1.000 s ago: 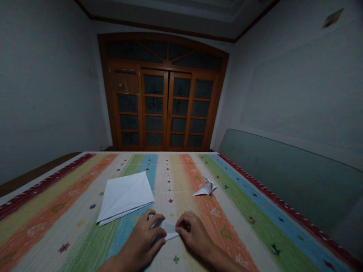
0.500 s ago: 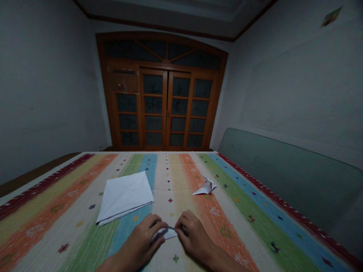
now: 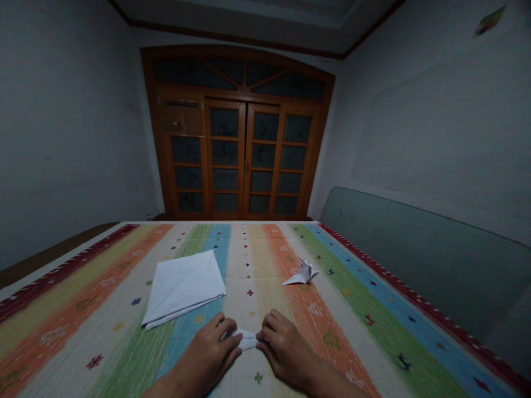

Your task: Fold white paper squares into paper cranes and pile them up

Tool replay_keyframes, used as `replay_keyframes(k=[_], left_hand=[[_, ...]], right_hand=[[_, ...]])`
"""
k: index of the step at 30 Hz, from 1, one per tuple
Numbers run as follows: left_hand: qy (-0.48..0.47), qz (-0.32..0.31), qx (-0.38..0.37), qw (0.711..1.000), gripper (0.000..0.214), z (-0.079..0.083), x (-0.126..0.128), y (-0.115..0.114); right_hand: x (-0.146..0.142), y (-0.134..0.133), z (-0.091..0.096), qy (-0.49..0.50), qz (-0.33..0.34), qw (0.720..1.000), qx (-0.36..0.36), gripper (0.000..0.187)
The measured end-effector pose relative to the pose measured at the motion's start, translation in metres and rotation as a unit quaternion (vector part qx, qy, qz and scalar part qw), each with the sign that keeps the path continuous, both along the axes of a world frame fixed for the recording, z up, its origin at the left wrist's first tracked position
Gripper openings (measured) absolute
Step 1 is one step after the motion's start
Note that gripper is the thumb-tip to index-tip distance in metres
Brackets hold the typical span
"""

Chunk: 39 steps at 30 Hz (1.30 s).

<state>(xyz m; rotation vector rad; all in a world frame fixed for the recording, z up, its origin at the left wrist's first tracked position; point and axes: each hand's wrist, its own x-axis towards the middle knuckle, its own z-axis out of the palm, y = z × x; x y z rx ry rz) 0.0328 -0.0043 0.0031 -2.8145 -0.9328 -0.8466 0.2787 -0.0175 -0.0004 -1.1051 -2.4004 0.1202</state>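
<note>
Between my hands, low over the striped tablecloth [image 3: 259, 309], is a small piece of folded white paper [image 3: 248, 339]. My left hand [image 3: 214, 344] pinches its left end between thumb and fingers. At the right end, my right hand [image 3: 282, 344] grips the paper with its fingertips. Only the middle of the piece shows; both ends are hidden by my fingers. Beyond my right hand stands a folded white paper figure [image 3: 305, 271] with pointed tips, like an origami crane. Left of and beyond my left hand lies a flat stack of folded white sheets [image 3: 185, 284].
The tablecloth covers a long table reaching toward wooden double doors [image 3: 244, 160] with glass panes. A pale green panel [image 3: 415, 249] runs along the table's right side by the wall. A brown wooden edge [image 3: 53, 249] shows at the left.
The curved upper edge of the paper has come down, and the piece looks flatter and narrower between my fingers. My left fingers have shifted slightly on it. The stack and figure stay put.
</note>
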Motion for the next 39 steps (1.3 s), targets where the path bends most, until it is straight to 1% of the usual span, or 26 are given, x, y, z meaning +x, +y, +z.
replay_keyframes(k=[3,6,10,12,15,18,23,27,29,33,36,39], left_hand=[[0.007,-0.011,0.023,1.000,0.019,-0.003,-0.002,0.001],[0.014,-0.022,0.002,1.000,0.024,-0.001,-0.005,0.002],[0.004,-0.031,-0.026,0.999,0.023,0.004,-0.008,0.002],[-0.003,-0.032,-0.030,0.999,0.022,0.006,-0.008,0.002],[-0.017,-0.036,-0.033,0.999,0.019,0.005,-0.006,0.003],[-0.033,-0.031,-0.034,0.998,0.019,0.003,-0.004,0.004],[-0.058,-0.003,-0.074,0.996,0.026,0.000,-0.001,0.007],[-0.086,0.002,-0.119,0.989,0.020,0.001,-0.001,0.007],[-0.096,0.013,-0.144,0.985,0.018,0.003,-0.001,0.007],[-0.100,0.070,-0.200,0.972,0.014,0.006,0.001,0.008],[-0.107,0.113,-0.229,0.961,0.011,0.008,0.001,0.010],[-0.110,0.128,-0.254,0.952,0.008,0.009,0.001,0.013]], right_hand=[[-0.001,0.001,-0.003,-0.002,0.011,1.000,0.011,0.011],[-0.001,0.002,-0.002,-0.005,0.031,0.999,0.017,0.017],[0.000,0.000,0.002,-0.009,0.046,0.999,0.010,0.013],[0.001,0.000,0.003,-0.011,0.048,0.999,0.011,0.014],[0.001,0.000,0.002,-0.002,0.047,0.999,0.014,0.021],[-0.001,0.001,0.000,0.017,0.051,0.999,0.006,0.021],[-0.004,-0.001,0.001,0.065,0.048,0.997,-0.023,0.017],[-0.003,-0.002,0.003,0.104,0.024,0.992,-0.068,0.012],[-0.002,-0.002,0.005,0.116,0.012,0.989,-0.093,0.012],[-0.002,0.000,0.007,0.136,-0.006,0.983,-0.122,0.014],[-0.002,0.004,0.006,0.151,-0.023,0.978,-0.141,0.012],[-0.002,0.007,0.004,0.164,-0.040,0.972,-0.163,0.012]])
